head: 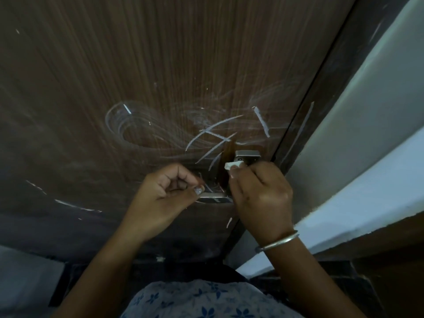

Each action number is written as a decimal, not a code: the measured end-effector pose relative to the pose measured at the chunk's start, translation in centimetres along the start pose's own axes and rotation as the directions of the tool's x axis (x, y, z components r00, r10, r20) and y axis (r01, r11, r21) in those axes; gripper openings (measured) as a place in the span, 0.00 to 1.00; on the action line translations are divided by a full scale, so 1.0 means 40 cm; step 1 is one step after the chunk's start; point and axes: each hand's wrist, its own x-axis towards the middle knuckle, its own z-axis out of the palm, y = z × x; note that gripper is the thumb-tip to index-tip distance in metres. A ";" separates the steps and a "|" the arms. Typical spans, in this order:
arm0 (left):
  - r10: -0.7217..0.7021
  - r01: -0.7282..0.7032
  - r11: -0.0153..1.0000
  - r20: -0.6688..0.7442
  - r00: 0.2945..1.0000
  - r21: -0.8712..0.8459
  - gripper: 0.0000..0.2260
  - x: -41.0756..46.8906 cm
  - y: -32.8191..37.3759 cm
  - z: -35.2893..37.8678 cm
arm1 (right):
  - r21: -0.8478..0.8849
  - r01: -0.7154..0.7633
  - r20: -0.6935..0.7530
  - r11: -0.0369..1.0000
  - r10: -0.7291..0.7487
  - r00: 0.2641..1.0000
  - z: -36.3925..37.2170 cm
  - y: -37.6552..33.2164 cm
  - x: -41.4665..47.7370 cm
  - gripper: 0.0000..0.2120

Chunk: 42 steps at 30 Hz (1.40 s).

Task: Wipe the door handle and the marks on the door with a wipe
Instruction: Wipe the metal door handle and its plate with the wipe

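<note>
Right hand (261, 198): fingers pinched tight on a small white wipe (232, 165), which sticks out past the fingertips and sits against the lower front of the metal lock plate (247, 156). A metal bangle (277, 241) circles the wrist.

Left hand (164, 192): loosely curled, fingers bent in toward the palm, thumb laid across; holds nothing visible. It sits just left of the right hand, its thumb tip close over the door handle.

Door handle (214, 199): metal lever, mostly hidden between and behind the two hands, a short bright length showing below the left thumb. It lies near the door's right edge, below the lock plate.

Door (160, 65): dark brown, vertical wood grain. White marks (215, 131) cross its surface above and left of the handle, as straight strokes and smeared swirls; further short strokes lie toward the lower left and one just under the handle.

Door frame (325, 111): dark strip along the door's right edge, with one long pale streak.

Wall (371, 111): pale, right of the frame.

Person's clothing (206, 301): light fabric with blue flower print, bottom edge of view.
</note>
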 end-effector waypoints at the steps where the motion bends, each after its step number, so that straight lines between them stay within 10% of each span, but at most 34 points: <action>1: 0.001 -0.001 1.000 -0.009 1.000 -0.006 0.06 -0.002 0.000 0.000 | -0.006 -0.026 0.009 1.000 0.027 1.000 -0.004 0.005 0.000 0.06; 21: -0.030 0.027 0.996 -0.029 0.999 -0.087 0.03 0.013 -0.011 -0.006 | -0.122 -0.205 0.270 0.971 0.231 0.935 -0.060 0.018 0.028 0.10; 28: 0.020 -0.019 0.999 0.014 1.000 -0.030 0.05 0.012 -0.004 -0.007 | -0.068 -0.058 0.345 0.996 0.078 0.935 -0.047 -0.032 0.026 0.09; 37: -0.020 0.018 0.995 -0.012 1.000 -0.100 0.01 0.008 -0.016 -0.012 | 0.097 -0.334 0.096 0.938 0.325 0.941 -0.072 0.031 -0.019 0.05; 42: -0.012 0.011 0.995 -0.013 1.000 -0.097 0.06 0.013 -0.014 -0.018 | -0.040 -0.204 -0.017 0.978 0.204 0.979 -0.064 0.042 -0.057 0.09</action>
